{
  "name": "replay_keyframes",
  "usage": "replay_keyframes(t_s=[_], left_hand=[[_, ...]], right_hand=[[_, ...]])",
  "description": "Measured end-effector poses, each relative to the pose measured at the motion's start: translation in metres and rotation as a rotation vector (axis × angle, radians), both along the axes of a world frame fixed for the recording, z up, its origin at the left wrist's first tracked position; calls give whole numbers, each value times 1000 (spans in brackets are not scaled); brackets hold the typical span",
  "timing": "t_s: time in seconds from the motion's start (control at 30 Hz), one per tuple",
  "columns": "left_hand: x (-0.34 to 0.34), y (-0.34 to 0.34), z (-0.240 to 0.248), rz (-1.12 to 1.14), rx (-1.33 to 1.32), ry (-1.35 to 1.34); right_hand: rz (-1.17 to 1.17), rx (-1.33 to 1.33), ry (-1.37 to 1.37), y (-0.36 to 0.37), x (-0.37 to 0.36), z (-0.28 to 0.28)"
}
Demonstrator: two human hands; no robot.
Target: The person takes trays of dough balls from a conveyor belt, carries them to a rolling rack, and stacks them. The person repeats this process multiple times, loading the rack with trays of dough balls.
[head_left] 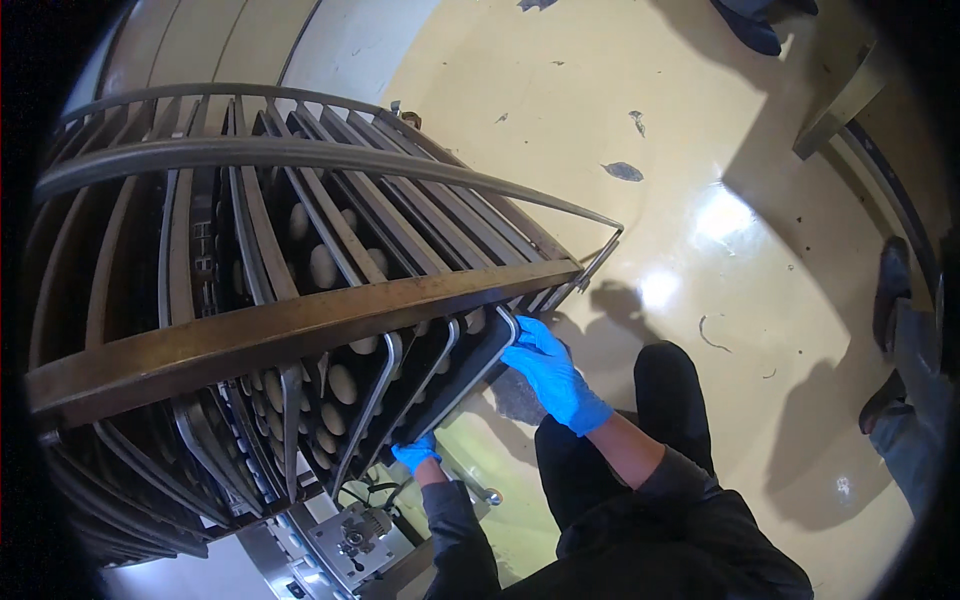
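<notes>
A tall metal rack point(300, 310) holds several dark baking trays, with pale oval pieces that look like dough point(342, 383) lying on some of them. My right hand point(550, 372), in a blue glove, grips one corner of the outermost baking tray point(455, 383) in the rack. At that tray's other corner my left hand point(416, 454), also gloved in blue, is closed on the edge. Part of its fingers is hidden behind the tray. The tray sits partly in its slot, next to other trays.
A metal machine part point(358, 545) with cables stands below the rack. The yellowish floor point(700, 300) has worn patches and scraps. At the right are another person's legs point(915, 390) and a curved metal frame point(840, 105); another shoe point(750, 28) shows at the top.
</notes>
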State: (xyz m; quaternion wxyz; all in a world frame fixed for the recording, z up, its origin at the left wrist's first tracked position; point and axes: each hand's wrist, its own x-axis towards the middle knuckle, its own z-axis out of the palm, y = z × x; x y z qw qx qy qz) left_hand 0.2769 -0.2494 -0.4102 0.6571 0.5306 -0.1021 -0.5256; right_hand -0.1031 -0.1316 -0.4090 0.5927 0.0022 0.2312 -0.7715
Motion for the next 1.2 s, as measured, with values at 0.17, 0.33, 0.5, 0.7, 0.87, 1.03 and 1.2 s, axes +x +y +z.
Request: replay_keyframes(t_s=[0.17, 0.33, 0.5, 0.7, 0.87, 1.03, 1.2], left_hand=[[-112, 21, -11, -360, -190, -7], [-150, 4, -17, -263, -197, -43], [-135, -64, -22, -302, -205, -109], [-138, -95, -14, -376, -166, -145], [-162, -117, -33, -455, -135, -126], [-203, -164, -56, -551, -117, -45], [-215, -128, -60, -668, -68, 94]], right_hand=[[58, 36, -204, 7, 21, -23], [429, 97, -77, 67, 54, -112], [576, 448, 511, 121, 79, -177], [607, 342, 689, 92, 98, -184], [563, 257, 792, 81, 109, -192], [628, 300, 708, 88, 139, -215], [788, 334, 1039, 88, 130, -222]])
